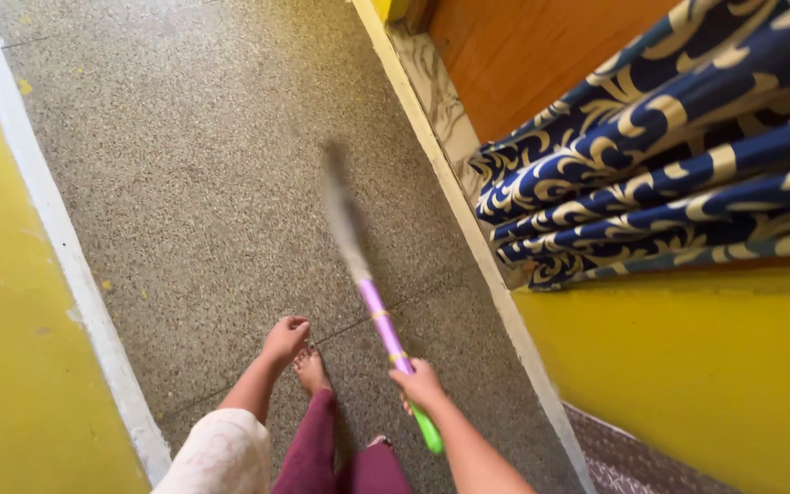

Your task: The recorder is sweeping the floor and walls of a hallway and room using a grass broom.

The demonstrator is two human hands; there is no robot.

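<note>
My right hand grips a broom by its purple handle, whose green end sticks out below the fist. The broom's grey bristle end is blurred and points up and away over the speckled floor. My left hand hangs loosely curled beside my leg, holding nothing. A bare foot stands on the floor between the two hands, under maroon trousers.
A narrow passage runs ahead between a yellow wall on the left and a yellow wall on the right. A blue patterned curtain hangs at the right in front of an orange wooden door.
</note>
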